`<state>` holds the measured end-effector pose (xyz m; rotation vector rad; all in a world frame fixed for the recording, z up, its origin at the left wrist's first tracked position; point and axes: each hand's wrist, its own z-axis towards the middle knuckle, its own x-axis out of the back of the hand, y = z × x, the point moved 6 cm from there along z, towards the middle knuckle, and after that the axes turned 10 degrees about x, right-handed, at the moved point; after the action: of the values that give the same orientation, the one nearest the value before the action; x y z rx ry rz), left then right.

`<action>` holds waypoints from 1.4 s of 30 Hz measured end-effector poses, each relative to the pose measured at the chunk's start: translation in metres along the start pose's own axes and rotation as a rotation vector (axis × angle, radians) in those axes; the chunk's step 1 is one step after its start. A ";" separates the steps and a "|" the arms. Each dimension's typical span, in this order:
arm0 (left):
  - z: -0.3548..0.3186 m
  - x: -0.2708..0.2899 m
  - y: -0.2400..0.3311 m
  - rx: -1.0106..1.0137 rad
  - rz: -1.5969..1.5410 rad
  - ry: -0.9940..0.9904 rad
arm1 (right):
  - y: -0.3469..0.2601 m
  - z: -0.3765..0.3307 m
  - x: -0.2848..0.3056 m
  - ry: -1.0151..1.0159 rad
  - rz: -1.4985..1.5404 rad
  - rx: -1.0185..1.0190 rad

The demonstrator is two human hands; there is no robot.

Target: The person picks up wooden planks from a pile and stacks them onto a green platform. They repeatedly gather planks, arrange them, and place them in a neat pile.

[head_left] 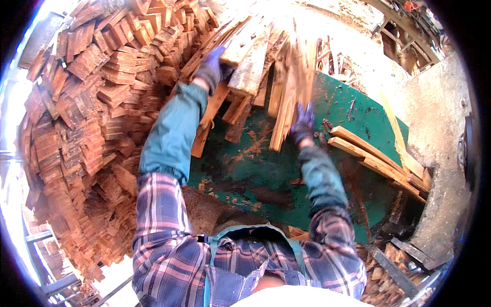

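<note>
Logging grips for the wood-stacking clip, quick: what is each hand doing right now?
Left hand: gloved, closed on the bundle of wood slats.
Right hand: gloved, gripping the same bundle's lower end.

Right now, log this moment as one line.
left hand gripping wood bundle | right hand supporting bundle | green table below | stacked planks left

The bundle of wood strips (286, 77) is motion-blurred; individual pieces cannot be separated. Its upper ends wash out in overexposed light near the top edge. The fingers of the right hand (303, 122) are hidden behind the strips, and those of the left hand (210, 66) under a plank (250, 61), so neither grip can be confirmed. The stacked wood pile (87, 128) is cut off by the circular picture rim. The green worktop (286, 174) is partly covered by forearms.
</note>
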<state>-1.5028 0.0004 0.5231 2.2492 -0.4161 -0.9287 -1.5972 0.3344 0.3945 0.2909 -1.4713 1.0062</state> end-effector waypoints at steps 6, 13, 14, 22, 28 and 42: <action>-0.087 0.059 -0.043 -0.005 0.251 -0.061 | 0.008 0.072 0.053 0.185 0.348 -0.133; -0.192 0.020 -0.109 -0.057 0.553 -0.182 | -0.154 -0.008 0.062 0.084 1.056 0.047; -0.204 0.016 -0.111 -0.097 0.785 -0.154 | -0.169 -0.011 0.053 0.049 1.108 0.075; -0.223 0.060 -0.024 -0.816 1.495 0.270 | -0.078 -0.095 0.004 0.117 1.288 -0.448; -0.161 0.066 -0.021 -0.745 1.107 0.395 | -0.026 -0.197 0.005 0.179 0.959 -0.699; -0.031 -0.117 -0.121 -0.876 1.680 0.258 | -0.033 -0.145 -0.026 0.081 0.759 -0.625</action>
<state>-1.5577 0.1624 0.5169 0.6414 -1.1646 0.1452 -1.4702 0.4086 0.3627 -0.8031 -1.7727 1.0487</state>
